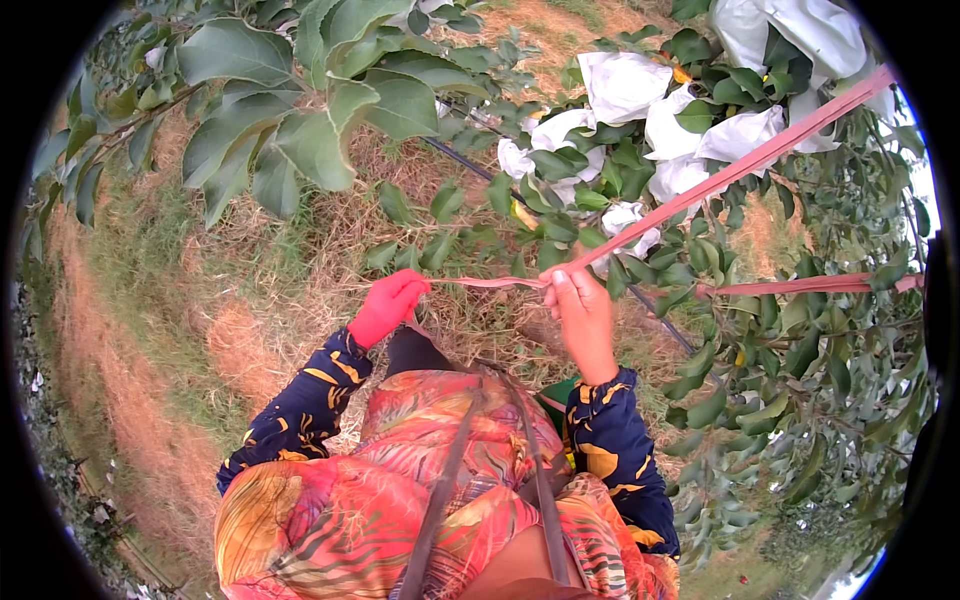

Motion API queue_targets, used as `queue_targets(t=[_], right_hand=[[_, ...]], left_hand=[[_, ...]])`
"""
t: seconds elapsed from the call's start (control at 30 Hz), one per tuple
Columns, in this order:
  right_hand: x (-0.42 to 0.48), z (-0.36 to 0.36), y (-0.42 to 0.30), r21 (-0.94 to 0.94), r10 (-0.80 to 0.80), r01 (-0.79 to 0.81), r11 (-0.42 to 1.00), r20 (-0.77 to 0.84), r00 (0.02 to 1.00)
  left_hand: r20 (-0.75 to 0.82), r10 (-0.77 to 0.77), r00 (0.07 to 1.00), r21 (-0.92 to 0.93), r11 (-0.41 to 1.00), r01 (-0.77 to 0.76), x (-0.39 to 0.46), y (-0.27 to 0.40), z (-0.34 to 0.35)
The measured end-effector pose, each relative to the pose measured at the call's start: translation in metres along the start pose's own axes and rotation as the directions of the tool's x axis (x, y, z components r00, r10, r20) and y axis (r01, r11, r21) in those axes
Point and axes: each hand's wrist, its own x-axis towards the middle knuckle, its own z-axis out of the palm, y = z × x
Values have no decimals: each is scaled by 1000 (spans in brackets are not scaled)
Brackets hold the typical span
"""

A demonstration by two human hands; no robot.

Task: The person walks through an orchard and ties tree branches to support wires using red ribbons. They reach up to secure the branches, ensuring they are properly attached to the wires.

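Note:
My left hand (388, 308), in a red glove, pinches a thin stretch of pink plastic strap (487, 282). My bare right hand (580, 311) grips the same strap between thumb and curled fingers, and the piece between my hands is drawn nearly straight. From the right hand a wider, folded length of it (739, 169) runs taut to the upper right, in front of the branches. Another pink strap length (810, 286) passes level through the leaves on the right. Just beyond my right hand hang white fruit bags (625, 88), bunched among leaves.
A leafy branch (300, 112) reaches in close at the upper left. A dark hose or wire (465, 159) slants behind the leaves. Dense fruit-tree foliage (787, 397) fills the right side. Dry grass (247, 337) and reddish soil (112, 367) lie below. Dark straps (442, 495) cross my patterned clothing.

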Motion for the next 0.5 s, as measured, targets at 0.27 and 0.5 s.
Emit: queue_targets(t=[0.27, 0.5], right_hand=[[47, 69, -21, 268, -27, -20, 963, 171, 985], [89, 137, -41, 345, -144, 90, 934, 135, 980]], left_hand=[[-304, 427, 851, 655, 743, -139, 24, 10, -176], [-307, 371, 877, 875, 471, 107, 69, -11, -263]])
